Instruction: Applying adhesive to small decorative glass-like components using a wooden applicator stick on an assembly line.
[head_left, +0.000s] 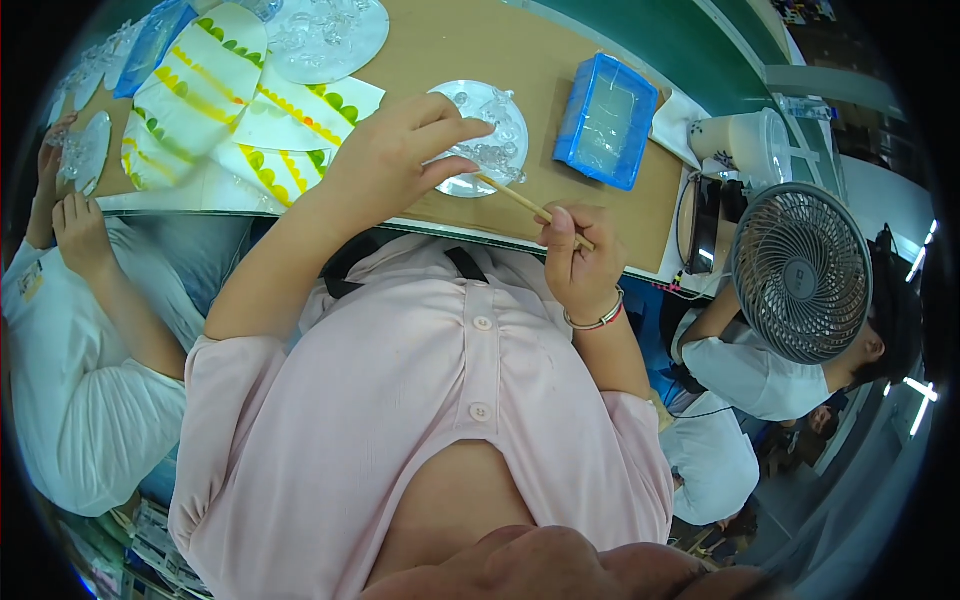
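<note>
A small white plate (512,186) holding several clear, shiny pieces (495,158) lies on the brown tabletop in front of me. My left hand (405,150) reaches over its left side, thumb and forefinger curved and apart. Clear pieces show in the gap between them; I see none plainly gripped. In my right hand (582,250), at the table's near edge, is a thin wooden stick (520,198) pinched between thumb and fingers. It slants up and left, its far end at the plate's near rim by my left thumb. Whether the tip touches anything is too small to tell.
A blue plastic tray (568,145) sits right of the plate, near a lidded drink cup (735,142) and a grey fan (802,272). Patterned paper sheets (200,85) and a larger plate (372,50) of clear pieces lie leftward. Other people sit on both sides.
</note>
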